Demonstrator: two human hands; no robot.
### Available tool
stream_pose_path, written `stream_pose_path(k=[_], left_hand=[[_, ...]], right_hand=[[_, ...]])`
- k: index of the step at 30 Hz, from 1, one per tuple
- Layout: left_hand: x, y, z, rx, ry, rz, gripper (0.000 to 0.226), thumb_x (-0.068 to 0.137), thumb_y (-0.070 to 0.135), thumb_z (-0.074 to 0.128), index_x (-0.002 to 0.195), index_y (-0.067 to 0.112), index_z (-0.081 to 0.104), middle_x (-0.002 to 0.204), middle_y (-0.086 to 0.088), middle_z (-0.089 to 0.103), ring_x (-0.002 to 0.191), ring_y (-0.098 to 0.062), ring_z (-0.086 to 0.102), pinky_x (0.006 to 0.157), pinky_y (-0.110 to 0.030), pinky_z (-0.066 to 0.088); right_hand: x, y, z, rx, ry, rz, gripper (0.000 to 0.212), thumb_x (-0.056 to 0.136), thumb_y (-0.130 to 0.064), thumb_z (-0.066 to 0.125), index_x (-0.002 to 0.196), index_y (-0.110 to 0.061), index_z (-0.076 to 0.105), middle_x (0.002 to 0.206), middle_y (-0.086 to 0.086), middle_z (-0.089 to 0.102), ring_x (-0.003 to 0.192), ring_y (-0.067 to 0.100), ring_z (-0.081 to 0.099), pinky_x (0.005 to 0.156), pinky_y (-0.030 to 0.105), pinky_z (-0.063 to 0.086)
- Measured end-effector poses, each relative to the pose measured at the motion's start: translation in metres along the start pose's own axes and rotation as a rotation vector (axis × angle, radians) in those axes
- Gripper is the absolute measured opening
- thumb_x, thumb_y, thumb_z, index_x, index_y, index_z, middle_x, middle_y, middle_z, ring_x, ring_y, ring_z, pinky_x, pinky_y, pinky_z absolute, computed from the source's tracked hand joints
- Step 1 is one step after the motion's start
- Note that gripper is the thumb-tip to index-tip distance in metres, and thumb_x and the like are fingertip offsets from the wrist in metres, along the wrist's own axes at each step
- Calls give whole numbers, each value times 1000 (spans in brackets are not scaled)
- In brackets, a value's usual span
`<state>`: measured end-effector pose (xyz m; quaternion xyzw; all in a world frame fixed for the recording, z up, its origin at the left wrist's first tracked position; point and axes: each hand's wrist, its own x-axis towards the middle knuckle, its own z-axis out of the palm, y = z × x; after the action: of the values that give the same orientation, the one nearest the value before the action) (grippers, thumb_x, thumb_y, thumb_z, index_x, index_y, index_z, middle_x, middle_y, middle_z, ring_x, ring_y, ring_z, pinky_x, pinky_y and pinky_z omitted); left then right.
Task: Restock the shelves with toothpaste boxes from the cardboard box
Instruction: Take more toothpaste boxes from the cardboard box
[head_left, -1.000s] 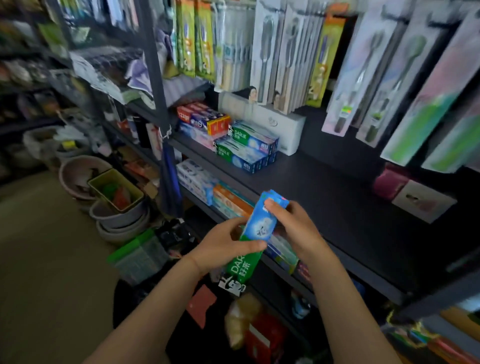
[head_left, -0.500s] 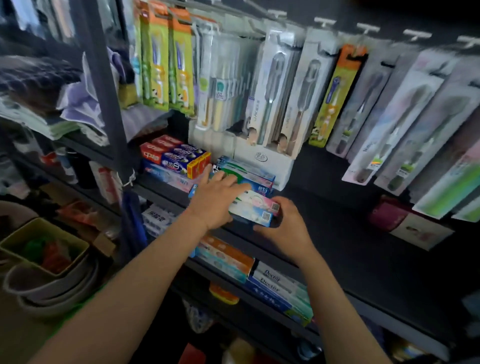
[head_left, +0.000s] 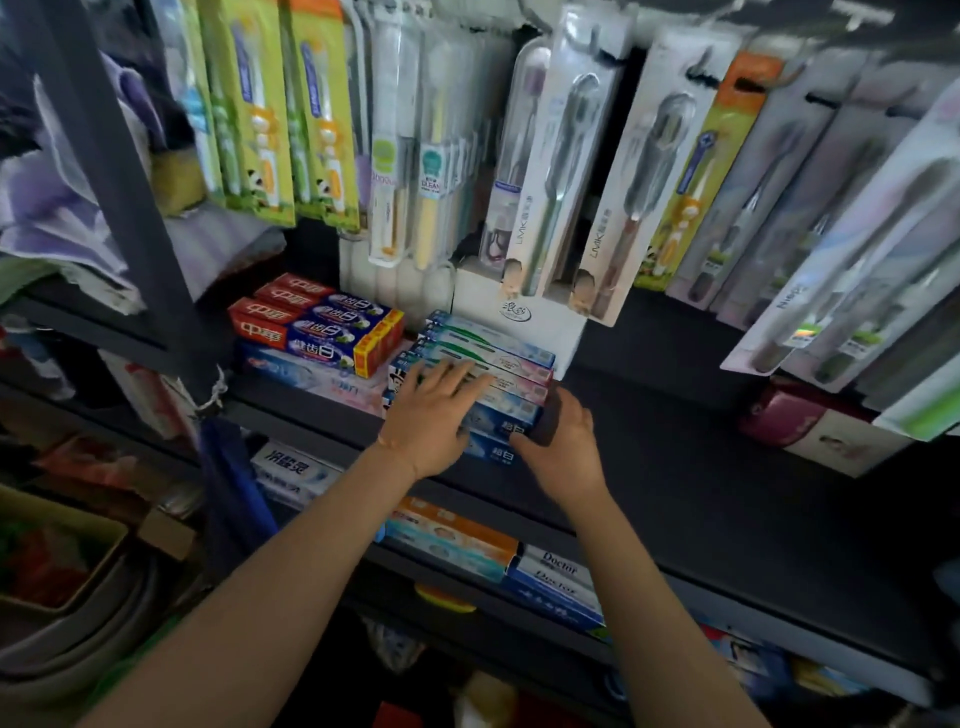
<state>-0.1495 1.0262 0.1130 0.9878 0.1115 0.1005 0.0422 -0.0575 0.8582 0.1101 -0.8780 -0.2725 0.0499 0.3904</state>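
Pressing your left hand (head_left: 436, 410) flat, fingers spread, on the stack of toothpaste boxes (head_left: 488, 374) on the dark shelf (head_left: 675, 467), you cup its near end with your right hand (head_left: 563, 441). The stack sits beside the red boxes (head_left: 317, 325). Much shelf is bare to the right; the cardboard box is out of view, so restocking looks unfinished.
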Motion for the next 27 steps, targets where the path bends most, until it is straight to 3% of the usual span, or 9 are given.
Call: stream_pose_path(k=[6, 9, 12, 14, 16, 18, 21, 23, 27], left_hand=[[-3, 4, 16, -46, 161, -12, 64, 97, 32, 50, 156, 27, 24, 164, -6, 20, 152, -28, 11, 123, -51, 1], [-11, 13, 15, -119, 328, 20, 59, 87, 22, 59, 144, 18, 45, 153, -13, 39, 144, -34, 30, 118, -55, 21], [-27, 32, 22, -286, 591, 31, 25, 85, 18, 59, 108, 11, 67, 108, -10, 63, 99, -28, 59, 84, -42, 50], [-43, 47, 32, -419, 584, 18, 17, 88, 23, 53, 87, 14, 67, 78, -1, 62, 66, -22, 57, 56, -36, 50], [-60, 64, 49, -480, 482, -56, 21, 90, 29, 49, 79, 19, 64, 66, 3, 59, 56, -20, 55, 46, -36, 47], [-77, 82, 69, -442, 300, -127, 20, 91, 32, 50, 87, 20, 65, 79, 1, 65, 65, -23, 61, 51, -37, 49], [-99, 116, 93, -318, -245, -170, 24, 99, 35, 48, 109, 18, 63, 107, -5, 61, 88, -28, 62, 71, -39, 52], [-114, 151, 103, -267, -585, -108, 28, 101, 39, 44, 106, 19, 62, 102, -6, 59, 88, -25, 59, 73, -35, 49], [-150, 258, 107, -342, -696, -20, 21, 101, 42, 44, 102, 27, 59, 102, -3, 62, 93, -26, 63, 75, -37, 50]], right_hand=[[-10, 8, 13, 8, 26, 35, 57, 91, -25, 69, 140, -9, 46, 131, 5, 54, 122, 20, 52, 91, 25, 43], [-23, 9, 12, 57, 115, 51, 49, 93, -18, 65, 139, -11, 48, 125, 2, 55, 110, 16, 57, 91, 27, 47], [-43, 9, 9, 117, 175, 23, 25, 95, -10, 58, 117, -21, 61, 103, -5, 64, 87, 4, 60, 75, 20, 46], [-59, 14, 7, 145, 163, 5, 22, 94, -5, 55, 102, -23, 66, 82, -10, 65, 68, 0, 58, 62, 13, 43], [-78, 26, 3, 153, 136, 4, 22, 94, -4, 54, 97, -20, 68, 68, -11, 60, 52, 2, 51, 51, 12, 37], [-97, 44, -3, 155, 108, 36, 21, 94, -5, 54, 95, -20, 68, 63, -10, 58, 47, 4, 48, 49, 15, 36], [-133, 85, -24, 90, -5, 84, 15, 95, -10, 55, 97, -19, 68, 67, -8, 59, 52, 3, 50, 51, 14, 37], [-163, 118, -48, -4, -184, 122, 12, 95, -16, 59, 103, -15, 68, 76, -8, 60, 63, 0, 55, 59, 13, 38], [-244, 191, -109, -142, -416, 200, 18, 96, -31, 60, 106, -18, 67, 97, 0, 67, 93, 18, 62, 79, 27, 46]])
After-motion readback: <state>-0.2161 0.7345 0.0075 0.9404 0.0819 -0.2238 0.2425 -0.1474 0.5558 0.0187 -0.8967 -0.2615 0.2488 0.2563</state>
